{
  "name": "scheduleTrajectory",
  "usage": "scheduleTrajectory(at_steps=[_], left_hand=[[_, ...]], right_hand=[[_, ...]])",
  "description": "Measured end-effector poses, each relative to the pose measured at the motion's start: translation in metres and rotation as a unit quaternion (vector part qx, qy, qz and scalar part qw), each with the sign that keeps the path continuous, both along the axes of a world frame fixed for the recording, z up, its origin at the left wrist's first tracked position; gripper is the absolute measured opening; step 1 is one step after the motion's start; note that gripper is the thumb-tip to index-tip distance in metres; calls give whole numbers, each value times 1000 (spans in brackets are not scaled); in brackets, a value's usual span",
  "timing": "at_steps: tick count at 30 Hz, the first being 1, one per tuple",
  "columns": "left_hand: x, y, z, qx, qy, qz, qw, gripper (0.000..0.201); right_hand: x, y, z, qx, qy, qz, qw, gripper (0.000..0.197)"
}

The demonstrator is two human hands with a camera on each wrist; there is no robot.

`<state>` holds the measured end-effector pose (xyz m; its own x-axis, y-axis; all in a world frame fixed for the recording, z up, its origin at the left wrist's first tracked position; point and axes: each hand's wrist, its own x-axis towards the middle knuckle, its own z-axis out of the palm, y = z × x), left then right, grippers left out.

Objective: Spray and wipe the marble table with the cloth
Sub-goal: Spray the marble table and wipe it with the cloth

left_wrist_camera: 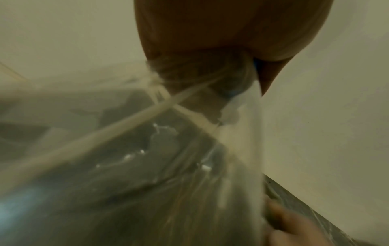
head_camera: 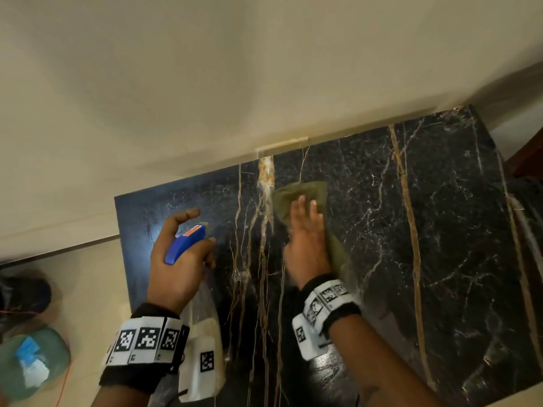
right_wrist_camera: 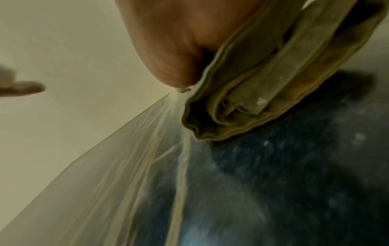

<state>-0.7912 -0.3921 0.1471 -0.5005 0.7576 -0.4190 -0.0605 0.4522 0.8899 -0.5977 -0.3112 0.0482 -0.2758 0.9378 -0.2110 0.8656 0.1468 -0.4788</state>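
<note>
The black marble table (head_camera: 426, 230) with gold and white veins fills the head view's right and centre. My left hand (head_camera: 179, 259) grips a clear spray bottle (head_camera: 202, 327) with a blue trigger head (head_camera: 183, 243), held over the table's left part, index finger raised above the nozzle. My right hand (head_camera: 307, 242) presses an olive-green cloth (head_camera: 302, 198) flat on the marble near the back wall, fingers extended. In the right wrist view the folded cloth (right_wrist_camera: 263, 93) sits under my palm on the dark marble (right_wrist_camera: 284, 183). The left wrist view is blurred by the bottle (left_wrist_camera: 168, 149).
A beige wall (head_camera: 205, 83) borders the table's back edge. The beige floor lies left of the table, with a teal round object (head_camera: 32, 362) and a dark object (head_camera: 23, 295) on it. The table's right edge (head_camera: 505, 177) drops off beside darker furniture.
</note>
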Motion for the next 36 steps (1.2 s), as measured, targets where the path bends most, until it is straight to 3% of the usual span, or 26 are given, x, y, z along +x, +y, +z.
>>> scheduleTrajectory(at_steps=[4,7,9,13,18,23,27,29,32,36], left_hand=[[0,8,2,-9,4,12,1000,49],[-2,8,3,-9,8,10,1000,49],[-5,5,4,-6,13,6,1000,48],[-16,-4,2,-3,18,8,1000,49],[-19,-14,-1,-2,26,8,1000,49],[-14,-16,-5,-2,16,19,1000,48],[-11,-16,-5,0,21,14,1000,47],[-11,-17,-3,2,13,16,1000,48],[-13,-21,-2,-1,13,23,1000,48],[-14,-28,-5,-1,15,31,999,48]], right_hand=[[-44,-37,0,-9,-2,175,984,72],[-38,-28,0,-7,5,220,975,74],[-20,-11,-2,3,14,176,984,75],[12,41,-7,28,-24,7,999,77],[-14,50,-3,16,-36,-31,999,77],[-75,11,-2,3,-7,141,990,73],[-71,21,-5,8,-13,220,975,76],[-48,43,-4,27,-12,175,984,78],[-7,89,-2,39,-29,29,998,80],[4,119,-4,19,-55,-27,998,72]])
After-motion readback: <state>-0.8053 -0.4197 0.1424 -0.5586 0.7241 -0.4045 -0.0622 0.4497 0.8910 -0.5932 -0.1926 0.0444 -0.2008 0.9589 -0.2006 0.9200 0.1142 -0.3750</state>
